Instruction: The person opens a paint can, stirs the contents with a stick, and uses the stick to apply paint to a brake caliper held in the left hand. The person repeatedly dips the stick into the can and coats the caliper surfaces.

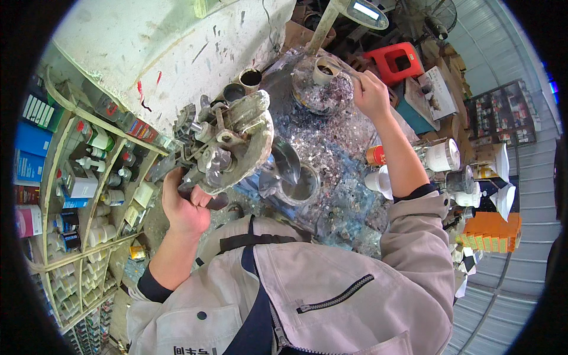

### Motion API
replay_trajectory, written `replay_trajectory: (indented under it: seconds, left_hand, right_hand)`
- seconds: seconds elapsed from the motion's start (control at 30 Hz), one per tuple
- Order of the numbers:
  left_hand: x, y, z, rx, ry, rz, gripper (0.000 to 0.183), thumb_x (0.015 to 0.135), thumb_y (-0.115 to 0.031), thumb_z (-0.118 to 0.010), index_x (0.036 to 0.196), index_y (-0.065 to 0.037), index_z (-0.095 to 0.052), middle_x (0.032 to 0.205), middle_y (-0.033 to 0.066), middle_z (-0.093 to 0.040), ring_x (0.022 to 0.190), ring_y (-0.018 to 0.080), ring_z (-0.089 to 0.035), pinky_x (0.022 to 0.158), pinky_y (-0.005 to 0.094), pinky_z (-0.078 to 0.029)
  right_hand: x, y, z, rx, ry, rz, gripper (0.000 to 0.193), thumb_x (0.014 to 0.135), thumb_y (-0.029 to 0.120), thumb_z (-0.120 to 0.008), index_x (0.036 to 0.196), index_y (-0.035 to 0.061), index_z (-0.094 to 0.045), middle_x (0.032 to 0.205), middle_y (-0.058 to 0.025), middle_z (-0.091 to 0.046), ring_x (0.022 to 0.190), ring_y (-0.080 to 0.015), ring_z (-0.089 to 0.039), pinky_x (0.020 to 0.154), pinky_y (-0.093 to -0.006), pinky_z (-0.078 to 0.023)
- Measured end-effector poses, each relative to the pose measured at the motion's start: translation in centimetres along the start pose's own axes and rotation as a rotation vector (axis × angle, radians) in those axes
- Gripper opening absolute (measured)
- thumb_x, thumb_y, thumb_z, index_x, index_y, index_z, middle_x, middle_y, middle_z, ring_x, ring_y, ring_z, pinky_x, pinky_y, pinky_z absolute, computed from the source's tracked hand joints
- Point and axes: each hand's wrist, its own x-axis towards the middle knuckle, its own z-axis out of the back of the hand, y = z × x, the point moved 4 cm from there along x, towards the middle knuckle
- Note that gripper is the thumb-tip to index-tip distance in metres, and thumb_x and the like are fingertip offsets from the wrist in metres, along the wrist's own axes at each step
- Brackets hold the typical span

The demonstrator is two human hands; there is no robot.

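At the left, my left hand [184, 207] is closed round a dark grey handle-like piece [219, 202], partly hidden by its fingers. Just beyond it stands a paint-crusted metal fitting [228, 139] with knobs and levers; whether it joins the held piece is unclear. My right hand [373, 94] reaches to the far right of the bench, its fingers pinched on a thin dark stick [346, 66]. The stick points toward a small cup [325, 70] with dark contents. This cup stands on a paint-splattered round scale pan [318, 102].
A scale display [367, 13] rises on a post behind the cup. Two dark-filled cups [250, 78] stand by the spattered white wall. Near me is an open can [316, 188] of grey paint. Shelves of bottles [97, 139] line the left; a red stool [396, 62] is far right.
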Motion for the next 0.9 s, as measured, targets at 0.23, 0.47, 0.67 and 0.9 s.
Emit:
replay_trajectory:
  seconds: [0.23,0.47,0.67,0.9]
  left_hand:
    - [0.3,-0.1,-0.3,0.006,0.104,-0.005,0.046,0.106,-0.049,-0.044,0.099,-0.009,-0.066,0.062,-0.0007,-0.055,0.057,0.0184,-0.051,0.066,0.0386,-0.044]
    - [0.3,-0.2,-0.7,-0.01,-0.033,0.011,0.046,0.105,-0.05,-0.045,0.1,-0.009,-0.066,0.062,-0.0011,-0.054,0.057,0.0184,-0.052,0.066,0.0386,-0.044]
    - [0.3,0.0,-1.9,-0.013,0.019,0.014,0.037,0.105,-0.044,-0.047,0.095,-0.012,-0.061,0.059,-0.0042,-0.042,0.054,0.0139,-0.04,0.059,0.0343,-0.034]
    - [0.4,-0.2,-2.1,0.029,-0.048,0.017,0.044,0.105,-0.048,-0.045,0.089,-0.011,-0.063,0.056,-0.0049,-0.041,0.052,0.0157,-0.042,0.063,0.0358,-0.039]
  right_hand:
    - [0.0,0.2,-0.1,-0.037,-0.009,0.002,0.016,0.089,0.005,-0.066,0.102,-0.0002,-0.074,0.098,-0.0158,-0.072,0.087,-0.0359,-0.071,0.077,-0.0415,-0.059]
    - [0.2,0.4,0.1,-0.024,0.006,-0.033,0.014,0.091,0.006,-0.065,0.1,-0.0005,-0.075,0.096,-0.0159,-0.072,0.084,-0.0361,-0.071,0.075,-0.042,-0.059]
    - [0.1,0.3,0.1,0.003,-0.026,-0.024,0.013,0.091,0.005,-0.065,0.1,-0.0003,-0.074,0.092,-0.0157,-0.071,0.082,-0.0365,-0.069,0.073,-0.042,-0.057]
    - [0.0,-0.3,-0.1,0.044,-0.1,0.022,0.015,0.093,0.005,-0.066,0.104,-0.0012,-0.075,0.081,-0.0146,-0.063,0.069,-0.0319,-0.064,0.064,-0.0371,-0.052]
